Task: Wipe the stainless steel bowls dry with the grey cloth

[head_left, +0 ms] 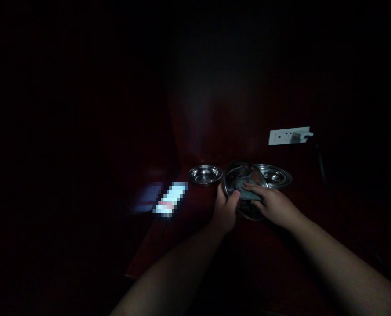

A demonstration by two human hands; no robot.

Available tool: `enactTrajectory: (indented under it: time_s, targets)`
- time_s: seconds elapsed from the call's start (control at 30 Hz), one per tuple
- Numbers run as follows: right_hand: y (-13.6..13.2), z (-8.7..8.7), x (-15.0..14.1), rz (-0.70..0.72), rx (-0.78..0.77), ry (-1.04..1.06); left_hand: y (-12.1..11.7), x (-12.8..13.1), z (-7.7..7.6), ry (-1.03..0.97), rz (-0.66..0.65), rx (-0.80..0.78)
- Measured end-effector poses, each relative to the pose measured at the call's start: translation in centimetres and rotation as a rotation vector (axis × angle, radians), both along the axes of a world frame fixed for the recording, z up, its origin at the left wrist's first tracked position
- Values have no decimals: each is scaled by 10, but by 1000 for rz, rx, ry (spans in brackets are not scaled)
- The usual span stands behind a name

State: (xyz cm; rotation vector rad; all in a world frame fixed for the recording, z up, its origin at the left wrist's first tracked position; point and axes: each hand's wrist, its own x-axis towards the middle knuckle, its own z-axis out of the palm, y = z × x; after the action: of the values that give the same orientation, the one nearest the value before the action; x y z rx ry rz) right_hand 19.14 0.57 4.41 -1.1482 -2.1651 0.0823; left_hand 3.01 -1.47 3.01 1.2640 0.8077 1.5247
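Note:
A shiny steel bowl is tilted up, its inside facing me. My left hand grips its left rim, with the thumb over the edge. Fingers of my right hand press a grey-green cloth against the inside of the bowl. Part of another round metal rim shows below the held bowl; what it belongs to is hard to make out. To the left stands a small steel bowl, upright. Behind my right hand lie more steel dishes, partly hidden.
A lit, blurred-out screen lies at the left near the edge of the dark red surface. On the back wall is a white socket plate with a plug and a dark cable. Most surroundings are too dark to see.

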Motion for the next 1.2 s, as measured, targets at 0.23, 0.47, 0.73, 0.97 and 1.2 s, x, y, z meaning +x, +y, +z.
enactTrajectory:
  time_s: [0.23,0.47,0.73,0.97,1.2]
  targets:
    - [2,9,4,-202,-85,492,-1,-1,4,27,35,-57]
    - [-13,17,10,-221,418,400,-1,0,5,18,69,-86]
    - [1,-8,-4,48,-15,-233,-1,-2,8,-6,100,65]
    - [-12,4,-8,87,-222,-36,-1,-4,11,75,189,65]
    - [-17,13,-15,319,-617,423,5,-9,5,150,226,89]
